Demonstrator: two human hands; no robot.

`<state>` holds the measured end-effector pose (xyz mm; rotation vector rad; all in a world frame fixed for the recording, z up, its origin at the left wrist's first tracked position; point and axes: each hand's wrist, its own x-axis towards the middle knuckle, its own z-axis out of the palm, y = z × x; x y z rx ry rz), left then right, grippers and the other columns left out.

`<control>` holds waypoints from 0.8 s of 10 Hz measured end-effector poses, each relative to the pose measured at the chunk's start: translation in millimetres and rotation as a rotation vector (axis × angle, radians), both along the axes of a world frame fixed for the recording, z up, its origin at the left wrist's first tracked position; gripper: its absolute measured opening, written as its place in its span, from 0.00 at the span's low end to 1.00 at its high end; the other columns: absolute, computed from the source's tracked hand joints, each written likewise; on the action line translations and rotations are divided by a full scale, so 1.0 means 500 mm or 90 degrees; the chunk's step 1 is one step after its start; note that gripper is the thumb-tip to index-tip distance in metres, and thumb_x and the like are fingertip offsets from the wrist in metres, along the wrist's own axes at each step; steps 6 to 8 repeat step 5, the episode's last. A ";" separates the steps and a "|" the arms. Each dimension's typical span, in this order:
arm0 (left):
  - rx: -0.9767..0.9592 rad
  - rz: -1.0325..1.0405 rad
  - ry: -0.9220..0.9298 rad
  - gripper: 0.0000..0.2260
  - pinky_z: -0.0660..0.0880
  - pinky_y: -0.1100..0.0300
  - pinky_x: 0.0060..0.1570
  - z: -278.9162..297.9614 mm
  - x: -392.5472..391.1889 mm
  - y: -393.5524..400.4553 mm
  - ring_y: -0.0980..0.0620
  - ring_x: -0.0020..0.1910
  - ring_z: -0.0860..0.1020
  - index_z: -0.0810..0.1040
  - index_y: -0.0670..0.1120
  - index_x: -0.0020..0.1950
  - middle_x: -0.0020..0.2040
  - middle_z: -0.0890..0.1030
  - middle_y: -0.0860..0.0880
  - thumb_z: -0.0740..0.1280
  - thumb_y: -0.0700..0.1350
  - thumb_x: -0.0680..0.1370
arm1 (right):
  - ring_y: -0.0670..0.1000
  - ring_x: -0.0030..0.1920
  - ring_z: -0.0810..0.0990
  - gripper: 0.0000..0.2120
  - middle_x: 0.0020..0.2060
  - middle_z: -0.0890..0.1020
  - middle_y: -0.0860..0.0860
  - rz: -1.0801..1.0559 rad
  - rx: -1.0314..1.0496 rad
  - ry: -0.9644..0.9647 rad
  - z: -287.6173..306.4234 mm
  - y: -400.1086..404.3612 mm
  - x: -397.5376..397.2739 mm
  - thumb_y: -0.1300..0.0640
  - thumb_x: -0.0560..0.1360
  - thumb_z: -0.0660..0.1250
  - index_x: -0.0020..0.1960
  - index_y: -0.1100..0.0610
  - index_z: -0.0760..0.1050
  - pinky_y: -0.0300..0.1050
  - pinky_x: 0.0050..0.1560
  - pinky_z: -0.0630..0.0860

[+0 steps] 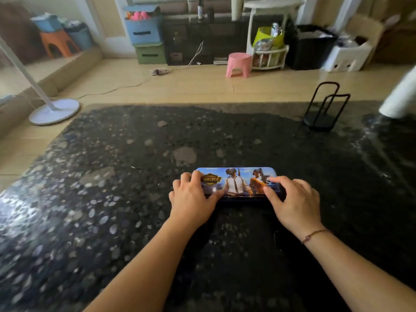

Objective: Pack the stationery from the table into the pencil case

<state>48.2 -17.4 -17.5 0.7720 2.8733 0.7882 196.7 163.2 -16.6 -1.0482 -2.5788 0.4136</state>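
Note:
A flat pencil case [236, 182] with a printed picture of game figures on its lid lies closed on the dark speckled table [112, 176], lengthwise left to right. My left hand [193, 197] grips its left end, fingers over the lid and thumb along the near edge. My right hand [292, 199] grips the right end the same way, fingertips resting on the lid. No loose stationery shows on the table.
A black wire stand [324, 109] sits at the table's far right, with a white cylinder [400, 97] beside it at the right edge. Beyond the table are a fan base [54, 111], a pink stool [238, 65] and storage bins on the floor.

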 end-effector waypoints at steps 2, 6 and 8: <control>-0.084 0.053 0.015 0.30 0.62 0.44 0.57 -0.029 0.017 -0.008 0.45 0.62 0.64 0.58 0.61 0.66 0.63 0.69 0.51 0.52 0.74 0.70 | 0.55 0.64 0.69 0.19 0.59 0.76 0.49 -0.014 0.026 -0.075 -0.040 -0.021 -0.003 0.39 0.77 0.49 0.62 0.44 0.67 0.64 0.64 0.66; 0.076 0.067 -0.021 0.34 0.58 0.47 0.69 0.026 0.170 -0.069 0.44 0.72 0.56 0.51 0.54 0.75 0.76 0.52 0.48 0.58 0.66 0.74 | 0.56 0.67 0.69 0.27 0.69 0.69 0.55 -0.043 -0.266 0.142 0.091 0.009 0.067 0.42 0.76 0.62 0.72 0.47 0.61 0.52 0.64 0.68; 0.076 0.067 -0.021 0.34 0.58 0.47 0.69 0.026 0.170 -0.069 0.44 0.72 0.56 0.51 0.54 0.75 0.76 0.52 0.48 0.58 0.66 0.74 | 0.56 0.67 0.69 0.27 0.69 0.69 0.55 -0.043 -0.266 0.142 0.091 0.009 0.067 0.42 0.76 0.62 0.72 0.47 0.61 0.52 0.64 0.68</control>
